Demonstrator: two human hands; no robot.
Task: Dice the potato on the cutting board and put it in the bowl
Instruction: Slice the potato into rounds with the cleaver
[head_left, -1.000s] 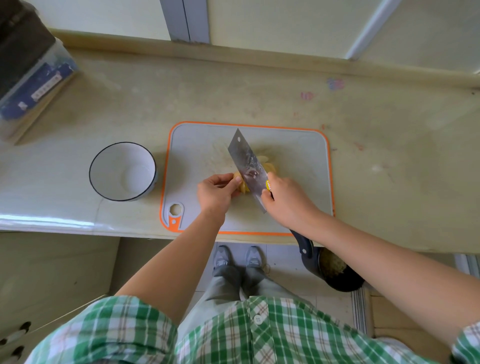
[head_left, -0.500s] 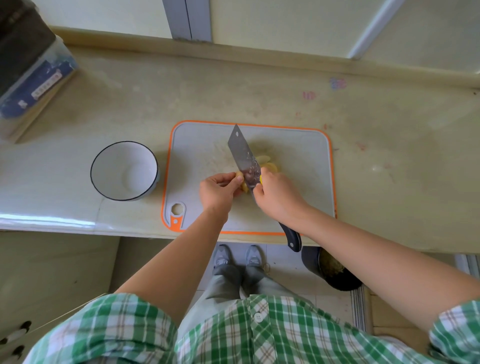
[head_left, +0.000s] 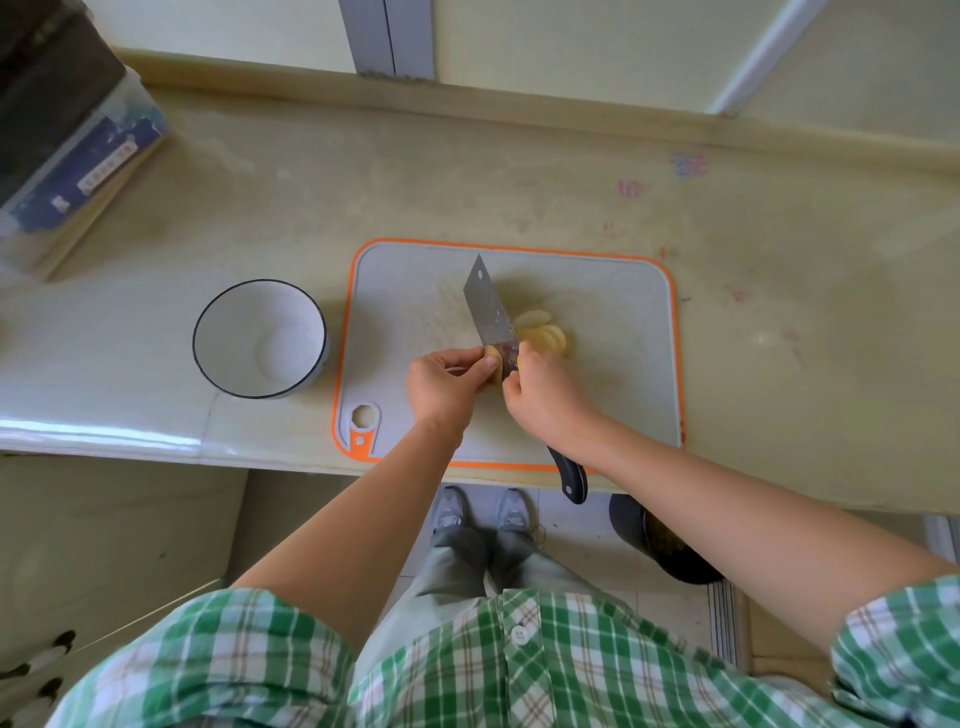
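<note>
Cutting a pale yellow potato (head_left: 493, 364) on the grey orange-rimmed cutting board (head_left: 405, 312).
The left hand (head_left: 441, 387) pinches the potato mid-board. The right hand (head_left: 545, 402) grips the steel knife (head_left: 491, 312). Slices (head_left: 543, 335) lie beside the blade. The white round bowl (head_left: 260, 338) sits near the bench's front edge.

Pale countertop (head_left: 519, 171) under cream wall (head_left: 571, 41), tiled floor (head_left: 582, 525) below
</note>
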